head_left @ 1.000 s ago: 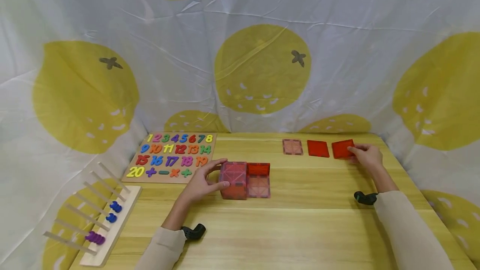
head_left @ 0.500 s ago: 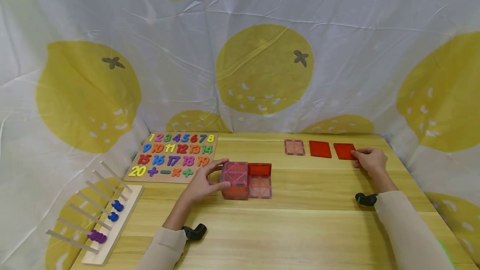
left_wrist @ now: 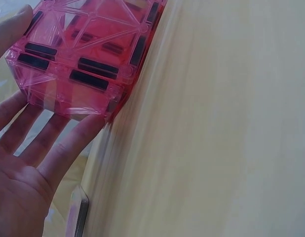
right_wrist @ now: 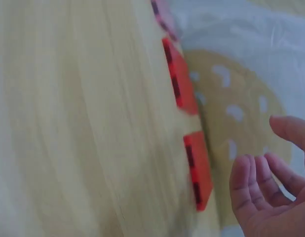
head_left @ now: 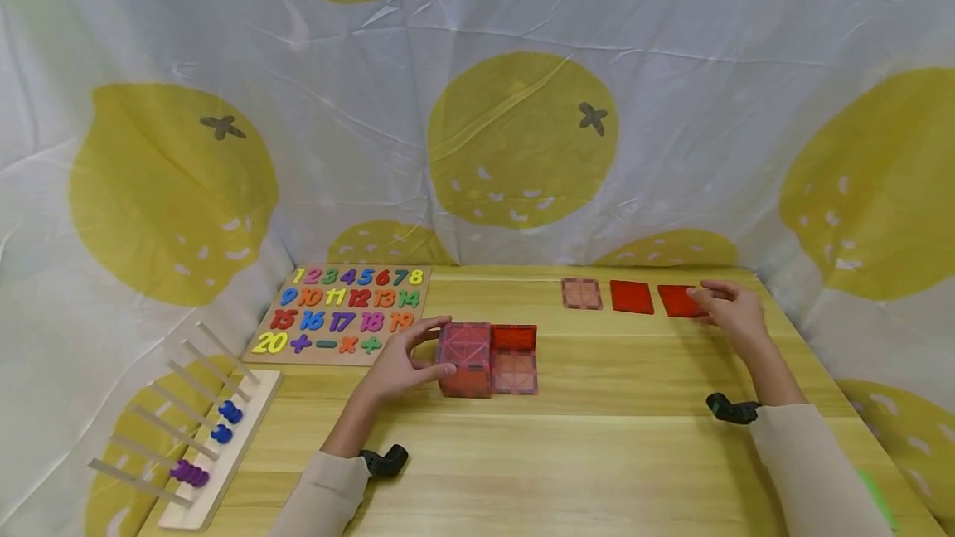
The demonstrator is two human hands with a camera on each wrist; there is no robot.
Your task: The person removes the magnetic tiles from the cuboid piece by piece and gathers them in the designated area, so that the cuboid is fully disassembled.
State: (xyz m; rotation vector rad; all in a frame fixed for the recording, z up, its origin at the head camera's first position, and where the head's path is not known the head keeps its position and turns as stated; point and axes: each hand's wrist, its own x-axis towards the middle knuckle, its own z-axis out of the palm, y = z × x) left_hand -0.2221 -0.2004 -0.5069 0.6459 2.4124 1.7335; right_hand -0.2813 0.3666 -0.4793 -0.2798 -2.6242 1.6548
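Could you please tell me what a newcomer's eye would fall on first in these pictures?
Probably the pale cloth printed with huge yellow fruit, filling the background beyond the table. Next might come the see-through pink-red box in the left hand, near the table's middle, and the board of bright numbers at the far left.

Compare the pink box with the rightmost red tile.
The pink box stands up, built of several tiles; the rightmost red tile is one flat piece on the table.
The left hand grips the box, while the right hand isn't gripping the tile.
Both show dark edge bars.
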